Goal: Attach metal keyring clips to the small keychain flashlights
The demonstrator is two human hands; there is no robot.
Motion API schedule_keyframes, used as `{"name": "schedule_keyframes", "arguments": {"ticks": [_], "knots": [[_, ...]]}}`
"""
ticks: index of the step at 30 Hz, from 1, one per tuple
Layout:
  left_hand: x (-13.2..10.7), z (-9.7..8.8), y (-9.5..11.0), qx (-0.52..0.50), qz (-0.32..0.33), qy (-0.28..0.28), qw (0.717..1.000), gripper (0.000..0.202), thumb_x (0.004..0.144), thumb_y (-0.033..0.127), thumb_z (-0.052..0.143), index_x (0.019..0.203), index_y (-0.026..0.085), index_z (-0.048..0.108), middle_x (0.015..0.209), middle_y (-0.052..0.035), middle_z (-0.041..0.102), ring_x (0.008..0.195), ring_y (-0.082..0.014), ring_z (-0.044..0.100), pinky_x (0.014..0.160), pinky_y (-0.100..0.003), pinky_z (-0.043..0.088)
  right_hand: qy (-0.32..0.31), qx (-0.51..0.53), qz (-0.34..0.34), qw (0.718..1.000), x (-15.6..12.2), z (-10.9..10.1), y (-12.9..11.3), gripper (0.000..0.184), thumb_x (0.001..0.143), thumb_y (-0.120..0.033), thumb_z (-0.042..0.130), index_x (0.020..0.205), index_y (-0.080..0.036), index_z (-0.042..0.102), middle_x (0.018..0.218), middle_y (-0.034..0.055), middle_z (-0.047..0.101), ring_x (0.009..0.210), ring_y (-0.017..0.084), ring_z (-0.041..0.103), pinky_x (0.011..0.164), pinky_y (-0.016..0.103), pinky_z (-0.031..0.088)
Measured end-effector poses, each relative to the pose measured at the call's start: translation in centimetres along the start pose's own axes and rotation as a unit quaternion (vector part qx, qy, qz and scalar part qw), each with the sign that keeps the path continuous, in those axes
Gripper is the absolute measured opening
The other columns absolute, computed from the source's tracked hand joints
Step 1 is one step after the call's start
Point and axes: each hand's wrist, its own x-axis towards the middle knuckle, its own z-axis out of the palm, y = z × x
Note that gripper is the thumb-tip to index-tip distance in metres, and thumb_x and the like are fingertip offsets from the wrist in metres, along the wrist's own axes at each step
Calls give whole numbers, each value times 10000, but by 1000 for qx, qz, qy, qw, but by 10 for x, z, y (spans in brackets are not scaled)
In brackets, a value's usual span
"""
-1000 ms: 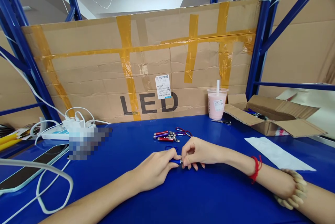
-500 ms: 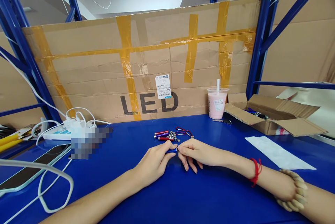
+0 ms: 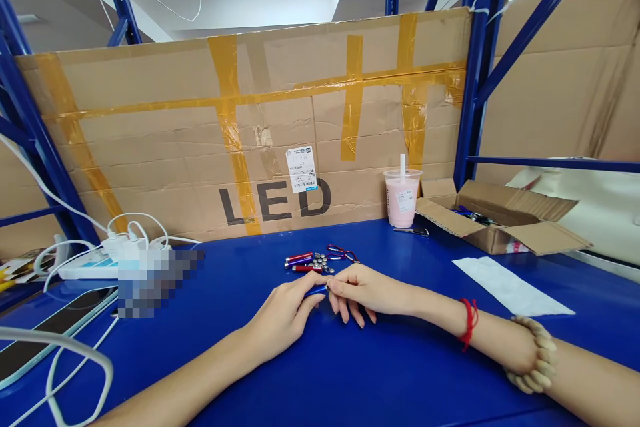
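Observation:
A small blue metal tube (image 3: 316,290), like a mini flashlight, is held low over the blue table. My left hand (image 3: 280,314) grips its body between thumb and fingers. With thumb and forefinger, my right hand (image 3: 360,290) pinches the tube's right end, its other fingers hanging loosely. Whether a separate tiny part sits in that pinch is hidden. Just beyond my hands lie a purple-and-red tube (image 3: 299,259) and a red tube (image 3: 307,268). Small silver round pieces (image 3: 320,260) lie against them, and red and purple carabiner clips (image 3: 342,254) are on their right.
A cup of pink drink (image 3: 401,200) stands at the back, left of an open cardboard box (image 3: 493,237) with small items inside. White paper (image 3: 513,286) lies at right. A phone (image 3: 55,334), white cables (image 3: 95,360) and a power strip (image 3: 87,264) occupy the left.
The whole view has shifted, so everything appears further left. Both hands keep their hold on the blue tube, with barely any change in the fingers.

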Motion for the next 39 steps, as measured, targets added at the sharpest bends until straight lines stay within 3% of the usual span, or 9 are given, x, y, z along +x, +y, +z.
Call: {"name": "schedule_keyframes", "arguments": {"ticks": [6,11,22,32,39], "knots": [[1,0,2,0,-7,7,1000,312,869,329,294,1070,235,513,961,-19,617,875,-119,560,757,-215,420,1,0,-1,1000,-1,0,1,579,839,-596,324,801,-53,522,661,46,541,426,42,482,302,95,318],[0,0,5,26,-30,23,999,244,866,323,301,978,242,502,934,10,616,827,-109,564,727,-211,406,53,-29,12,998,-2,2,-1,573,836,-594,338,821,-61,548,640,31,532,408,34,465,310,92,326],[0,2,9,99,-82,32,991,241,868,352,258,974,261,455,892,30,632,756,-125,581,638,-218,384,126,-95,14,987,-1,4,-2,591,832,-619,324,809,-87,579,625,20,546,407,26,452,351,104,332],[1,2,9,91,-104,56,989,276,861,373,285,1070,293,446,1077,21,604,960,-163,574,756,-264,425,216,-254,-40,942,-3,0,-5,449,835,-537,414,752,-147,620,638,-10,567,505,28,474,503,131,311],[1,2,11,98,-124,66,985,315,857,378,286,1106,284,456,909,-2,641,833,-154,596,712,-259,429,285,-294,-67,910,0,-3,1,412,777,-553,495,813,-168,636,747,3,572,600,42,471,532,153,296]]}}
